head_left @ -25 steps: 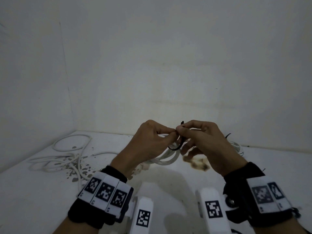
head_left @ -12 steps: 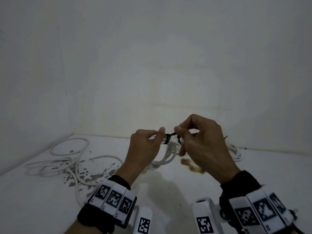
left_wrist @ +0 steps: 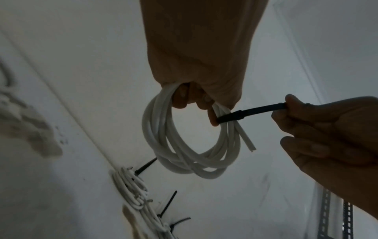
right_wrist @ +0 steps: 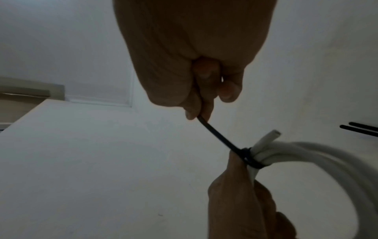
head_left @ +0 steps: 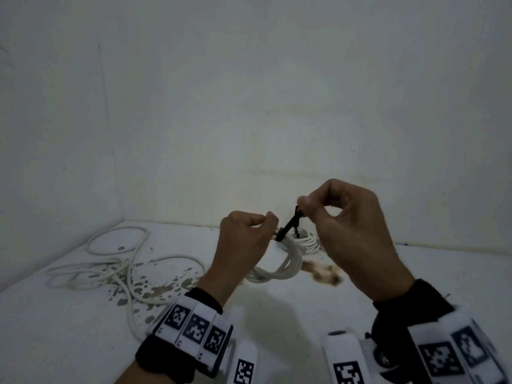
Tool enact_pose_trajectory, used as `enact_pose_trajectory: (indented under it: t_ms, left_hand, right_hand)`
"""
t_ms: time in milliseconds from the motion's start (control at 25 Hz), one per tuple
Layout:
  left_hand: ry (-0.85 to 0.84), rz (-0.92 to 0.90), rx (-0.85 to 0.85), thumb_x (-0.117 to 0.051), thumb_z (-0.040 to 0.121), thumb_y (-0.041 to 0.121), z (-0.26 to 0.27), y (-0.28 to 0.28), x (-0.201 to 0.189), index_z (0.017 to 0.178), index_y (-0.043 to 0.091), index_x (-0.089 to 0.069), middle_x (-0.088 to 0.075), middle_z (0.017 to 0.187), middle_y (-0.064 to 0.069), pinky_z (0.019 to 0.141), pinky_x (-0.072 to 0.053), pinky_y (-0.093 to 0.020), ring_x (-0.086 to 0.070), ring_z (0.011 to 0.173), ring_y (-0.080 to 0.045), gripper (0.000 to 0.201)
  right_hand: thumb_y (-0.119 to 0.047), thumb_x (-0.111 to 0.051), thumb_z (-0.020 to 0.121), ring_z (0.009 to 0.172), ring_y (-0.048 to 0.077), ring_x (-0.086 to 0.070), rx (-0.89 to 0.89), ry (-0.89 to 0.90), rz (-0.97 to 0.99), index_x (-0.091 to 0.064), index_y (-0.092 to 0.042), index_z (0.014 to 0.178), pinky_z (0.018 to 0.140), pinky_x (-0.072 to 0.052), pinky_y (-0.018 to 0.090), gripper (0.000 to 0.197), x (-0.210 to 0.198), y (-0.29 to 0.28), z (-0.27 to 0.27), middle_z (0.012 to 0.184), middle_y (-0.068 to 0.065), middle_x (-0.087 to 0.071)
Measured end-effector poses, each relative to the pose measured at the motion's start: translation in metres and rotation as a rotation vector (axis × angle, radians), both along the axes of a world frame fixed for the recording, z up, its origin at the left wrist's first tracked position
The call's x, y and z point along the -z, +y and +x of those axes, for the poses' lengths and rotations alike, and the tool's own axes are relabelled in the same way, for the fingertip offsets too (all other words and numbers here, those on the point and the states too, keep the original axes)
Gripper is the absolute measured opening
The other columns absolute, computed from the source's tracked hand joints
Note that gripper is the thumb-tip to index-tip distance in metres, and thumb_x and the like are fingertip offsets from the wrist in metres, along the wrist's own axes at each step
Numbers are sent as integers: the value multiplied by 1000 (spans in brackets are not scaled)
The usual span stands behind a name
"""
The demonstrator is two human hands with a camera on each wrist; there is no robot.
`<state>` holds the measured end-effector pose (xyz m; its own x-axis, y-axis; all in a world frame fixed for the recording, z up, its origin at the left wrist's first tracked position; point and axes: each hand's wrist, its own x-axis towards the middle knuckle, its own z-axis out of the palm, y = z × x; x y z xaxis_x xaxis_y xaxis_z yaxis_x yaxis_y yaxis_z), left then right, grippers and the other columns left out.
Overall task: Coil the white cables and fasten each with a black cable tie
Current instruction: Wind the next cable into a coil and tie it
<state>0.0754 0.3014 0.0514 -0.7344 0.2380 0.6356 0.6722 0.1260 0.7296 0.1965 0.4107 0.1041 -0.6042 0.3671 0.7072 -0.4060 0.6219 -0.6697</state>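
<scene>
The left hand (head_left: 243, 239) grips the coil (left_wrist: 184, 145) above the middle of the white table (head_left: 55, 342). The right hand (head_left: 352, 234) pinches the tail of the black tie (head_left: 289, 224), which wraps the coil. A loose cable (head_left: 110, 267) lies near the left edge, among dark spots. A brown stain (head_left: 322, 274) marks the middle. 1 tied bundle (head_left: 307, 239) lies at the far edge, where the table meets the white walls (head_left: 249, 92).

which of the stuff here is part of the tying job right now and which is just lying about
In use:
- left hand gripping the coiled white cable
- right hand pinching the black cable tie, looped round the coil

Lying about:
- loose white cable on the surface
- tied coils by the wall
- brown stain
</scene>
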Motion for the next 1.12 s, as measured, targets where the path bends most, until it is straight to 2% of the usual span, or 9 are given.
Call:
enact_pose_trajectory:
  t_ms: [160, 280, 440, 560, 680, 760, 880, 1000, 1120]
  left_hand:
    - [31, -19, 55, -61, 95, 22, 6, 6, 5, 42, 31, -52, -34, 36, 10, 44, -26, -19, -31, 36, -4, 54]
    - [-112, -43, 54, -58, 96, 28, 3, 4, 7, 44, 22, -52, -33, 39, 9, 47, -28, -23, -29, 37, -6, 52]
    - [-490, 58, 146, -55, 96, 44, 0, -4, -6, 63, 10, -53, -37, 45, 1, 46, -31, -24, -32, 40, -14, 47]
    - [-739, 189, 324, -53, 96, 50, 2, -9, -21, 81, 7, -64, -40, 47, 0, 44, -29, -24, -29, 37, -13, 47]
    - [-851, 307, 484, -55, 94, 51, 1, -13, -27, 76, 8, -62, -48, 51, -3, 42, -35, -23, -35, 36, -12, 47]
    - [-944, 436, 653, -56, 90, 53, 2, -19, -29, 83, 2, -68, -59, 62, -8, 53, -46, -28, -49, 46, -16, 53]
    - [-1057, 614, 814, -62, 82, 59, 9, -18, -25, 92, 2, -75, -71, 79, -9, 82, -54, -34, -66, 72, -21, 59]
    - [-1031, 691, 724, -59, 83, 64, 23, 1, -15, 86, 9, -73, -66, 66, -5, 70, -59, -31, -66, 63, -18, 57]
    - [-1016, 779, 625, -49, 87, 68, 31, 12, -19, 87, 10, -63, -40, 42, 1, 61, -53, -29, -52, 41, -13, 59]
  right_hand:
    - [-14, -71, 90, 53, 16, -54, 22, 52, -146, -61, -13, 66, 67, -44, 36, 27, 0, 7, -1, 71, 4, -68]
    - [-18, -73, 90, 52, 15, -54, 4, -11, -59, -63, -13, 69, 61, -45, 34, 24, -2, 3, 1, 75, 3, -70]
    - [-57, -65, 82, 70, 19, -67, -150, -239, -55, -70, -22, 87, 64, -56, 30, 35, -5, 5, 5, 85, -4, -73]
    - [-71, -40, 89, 98, 14, -67, -206, -505, -312, -65, -30, 115, 74, -54, 31, 55, 19, 5, -10, 107, -6, -70]
    - [-62, -44, 95, 78, 26, -67, -470, -474, -707, -70, -9, 108, 78, -54, 40, 61, 40, 5, -24, 86, 10, -69]
    - [-58, -49, 94, 74, 22, -64, -606, -370, -907, -67, -6, 103, 79, -52, 38, 56, 42, 6, -27, 81, 7, -66]
    - [-57, -45, 97, 94, 20, -71, -628, -243, -977, -63, -6, 120, 87, -54, 38, 59, 36, 4, -32, 112, 8, -71]
    - [-54, -52, 94, 65, 16, -68, -580, -183, -1075, -62, -5, 104, 65, -58, 29, 51, 31, 2, -30, 84, 6, -66]
    - [-49, -52, 94, 51, 15, -57, -654, -142, -1112, -56, -5, 96, 58, -57, 27, 44, 30, 0, -27, 63, 3, -54]
